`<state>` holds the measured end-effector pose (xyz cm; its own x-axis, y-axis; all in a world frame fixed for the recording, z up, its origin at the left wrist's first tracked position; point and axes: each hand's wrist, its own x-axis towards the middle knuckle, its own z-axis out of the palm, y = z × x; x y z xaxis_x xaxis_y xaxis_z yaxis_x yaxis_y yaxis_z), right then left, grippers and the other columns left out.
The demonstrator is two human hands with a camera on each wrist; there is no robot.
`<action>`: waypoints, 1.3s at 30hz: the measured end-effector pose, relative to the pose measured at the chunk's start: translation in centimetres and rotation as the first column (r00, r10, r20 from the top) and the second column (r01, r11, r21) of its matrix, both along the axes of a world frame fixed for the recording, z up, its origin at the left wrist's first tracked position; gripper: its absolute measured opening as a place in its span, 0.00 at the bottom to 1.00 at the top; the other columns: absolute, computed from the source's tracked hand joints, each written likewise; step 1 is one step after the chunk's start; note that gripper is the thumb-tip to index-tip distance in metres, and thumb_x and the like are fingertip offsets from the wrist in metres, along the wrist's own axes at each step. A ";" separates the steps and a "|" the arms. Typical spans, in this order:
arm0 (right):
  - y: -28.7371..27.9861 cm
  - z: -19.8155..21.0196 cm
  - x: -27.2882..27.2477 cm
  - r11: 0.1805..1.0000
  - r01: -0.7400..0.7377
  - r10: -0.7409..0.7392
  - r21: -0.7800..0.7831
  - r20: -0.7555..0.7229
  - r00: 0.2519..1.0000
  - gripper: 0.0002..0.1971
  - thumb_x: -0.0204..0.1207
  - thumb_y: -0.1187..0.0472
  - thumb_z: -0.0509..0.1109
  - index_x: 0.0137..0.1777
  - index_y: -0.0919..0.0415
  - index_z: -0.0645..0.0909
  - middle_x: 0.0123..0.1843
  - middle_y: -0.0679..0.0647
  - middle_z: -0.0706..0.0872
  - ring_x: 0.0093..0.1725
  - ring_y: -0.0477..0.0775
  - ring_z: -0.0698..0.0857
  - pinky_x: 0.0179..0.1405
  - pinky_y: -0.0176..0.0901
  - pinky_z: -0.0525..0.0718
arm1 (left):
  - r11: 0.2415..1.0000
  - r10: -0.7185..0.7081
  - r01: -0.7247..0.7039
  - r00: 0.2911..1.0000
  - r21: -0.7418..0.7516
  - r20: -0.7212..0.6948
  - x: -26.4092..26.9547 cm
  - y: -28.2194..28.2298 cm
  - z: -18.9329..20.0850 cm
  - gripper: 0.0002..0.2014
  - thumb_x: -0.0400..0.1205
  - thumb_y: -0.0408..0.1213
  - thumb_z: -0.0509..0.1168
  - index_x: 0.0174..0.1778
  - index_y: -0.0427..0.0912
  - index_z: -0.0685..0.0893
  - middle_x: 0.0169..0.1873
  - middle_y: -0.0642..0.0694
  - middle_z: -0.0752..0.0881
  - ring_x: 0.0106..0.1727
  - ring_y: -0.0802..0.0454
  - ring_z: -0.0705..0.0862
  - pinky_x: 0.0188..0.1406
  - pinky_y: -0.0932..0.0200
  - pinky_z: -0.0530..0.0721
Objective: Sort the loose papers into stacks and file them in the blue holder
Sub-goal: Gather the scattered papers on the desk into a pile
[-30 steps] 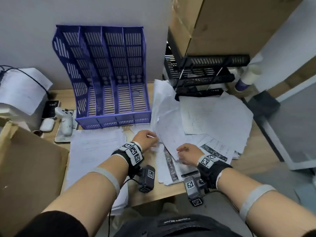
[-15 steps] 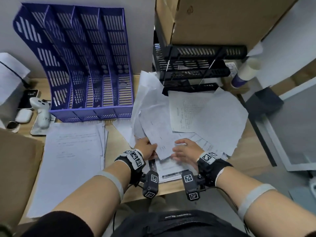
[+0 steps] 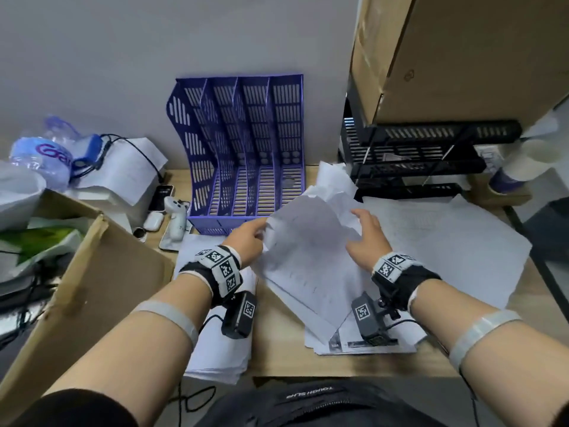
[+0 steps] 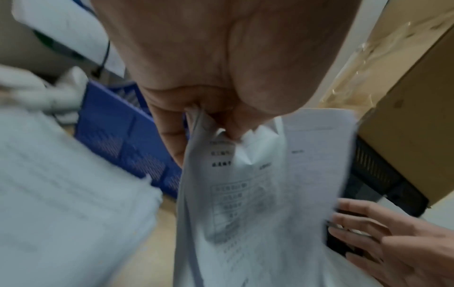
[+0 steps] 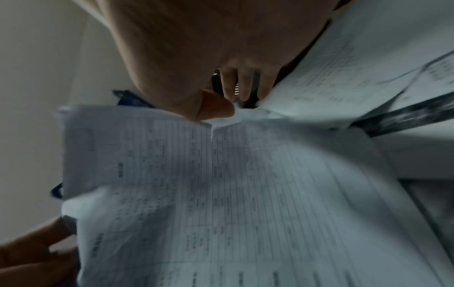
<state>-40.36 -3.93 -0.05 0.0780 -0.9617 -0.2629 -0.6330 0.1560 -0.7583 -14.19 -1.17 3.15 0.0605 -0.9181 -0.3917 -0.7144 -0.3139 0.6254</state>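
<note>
The blue holder point(image 3: 246, 143) stands empty against the wall, its slots facing me; it also shows blurred in the left wrist view point(image 4: 117, 139). I hold a sheaf of printed papers point(image 3: 308, 260) tilted above the desk, just in front of the holder. My left hand point(image 3: 261, 234) pinches its left edge between thumb and fingers point(image 4: 172, 139). My right hand point(image 3: 360, 232) is at the sheaf's right edge with straight, spread fingers point(image 4: 368, 238) and the thumb point(image 5: 216, 110) resting on the paper point(image 5: 221, 194). A neat stack point(image 3: 215, 334) lies at the left and a loose pile point(image 3: 446, 257) at the right.
A black tray rack point(image 3: 415, 155) with a large cardboard box point(image 3: 462, 57) on it stands right of the holder. An open cardboard box point(image 3: 101, 288) flanks the left. A white controller point(image 3: 177, 217), phone point(image 3: 161, 195), earbud case point(image 3: 153, 220) and plastic bottle point(image 3: 40, 158) sit left of the holder.
Both hands have risen from the pile near the desk's front edge, lifting the sheaf up in front of the holder. The head view has swung left and up.
</note>
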 end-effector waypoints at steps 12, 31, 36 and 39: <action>5.2 -3.7 13.4 0.919 -0.250 0.244 0.304 0.060 0.968 0.14 0.74 0.64 0.69 0.59 0.57 0.85 0.61 0.59 0.89 0.65 0.58 0.84 0.69 0.51 0.79 | 0.917 0.301 -0.272 0.952 -0.291 0.058 12.7 3.1 -1.7 0.22 0.77 0.34 0.67 0.68 0.50 0.79 0.60 0.41 0.81 0.65 0.41 0.78 0.71 0.43 0.76; 8.9 -3.6 4.8 0.868 0.053 -0.054 0.494 -0.012 0.998 0.11 0.77 0.70 0.64 0.53 0.56 0.82 0.45 0.56 0.83 0.33 0.49 0.80 0.32 0.42 0.81 | 0.978 -0.046 0.104 0.954 0.183 -0.296 -1.7 1.7 -6.3 0.17 0.77 0.39 0.72 0.61 0.44 0.82 0.48 0.41 0.90 0.51 0.41 0.90 0.54 0.48 0.88; 8.7 -4.5 -4.7 0.888 0.179 -0.029 0.423 -0.337 0.941 0.11 0.73 0.59 0.67 0.55 0.48 0.80 0.58 0.56 0.83 0.48 0.56 0.85 0.51 0.45 0.84 | 0.952 0.161 -0.053 0.924 0.300 -0.348 -8.0 0.5 -8.0 0.20 0.77 0.39 0.73 0.60 0.43 0.72 0.49 0.37 0.87 0.50 0.41 0.88 0.52 0.43 0.88; 9.0 -5.5 -9.3 0.901 0.172 0.079 0.399 -0.539 0.839 0.29 0.68 0.51 0.70 0.71 0.50 0.73 0.68 0.57 0.77 0.64 0.60 0.81 0.63 0.45 0.81 | 0.946 0.254 -0.185 0.935 0.268 -0.249 -10.1 0.0 -9.4 0.23 0.76 0.44 0.75 0.56 0.43 0.68 0.44 0.41 0.84 0.47 0.40 0.87 0.52 0.40 0.89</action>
<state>-49.63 5.09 -5.52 -0.2354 -0.7475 -0.6212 -0.8960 0.4144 -0.1592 -24.27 -1.18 -6.27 0.1078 -0.7729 -0.6253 -0.4200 -0.6055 0.6760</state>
